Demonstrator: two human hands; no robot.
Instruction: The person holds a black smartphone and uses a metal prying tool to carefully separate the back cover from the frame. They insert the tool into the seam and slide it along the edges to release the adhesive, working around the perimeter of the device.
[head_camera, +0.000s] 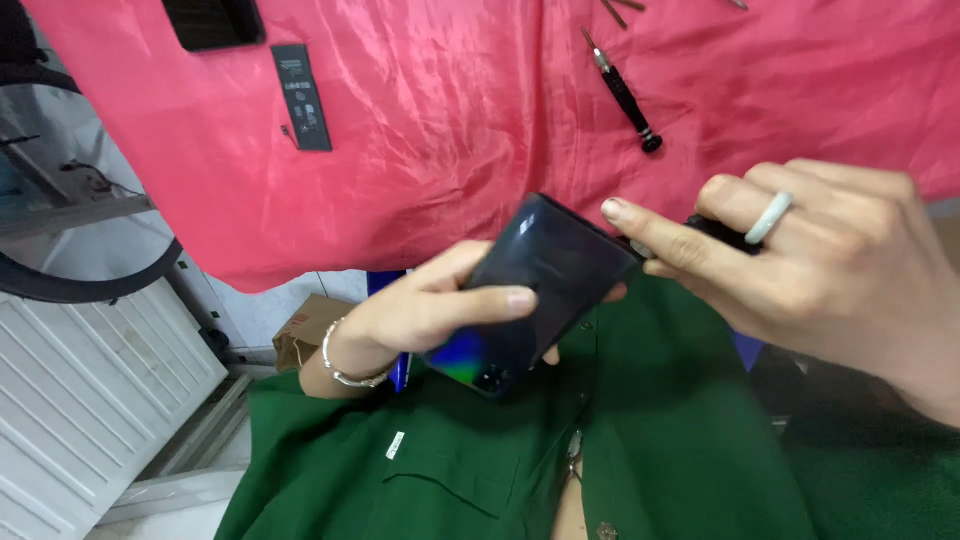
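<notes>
A wide pink cloth (450, 120) covers the surface across the top of the view, wrinkled and hanging over its near edge. Below it spreads the person's green shirt (660, 440), filling the lower middle. At the left stands a white slatted panel (90, 400), with a small brown cardboard box (305, 330) on the floor just beyond it. Of the two hands, the right hand (840, 270) is the larger in view: it wears a pale ring, its fingers curl around a dark tool handle (725, 233), and its forefinger stretches out to touch the upper corner of the phone. The left hand (430, 310), with a silver bracelet at the wrist, grips a dark smartphone (535, 290) from the side, thumb laid across its glossy back; the phone is held tilted above the shirt, just below the cloth's edge. On the cloth lie a flat black battery (302, 97) and a slim black screwdriver (625, 95), well apart.
</notes>
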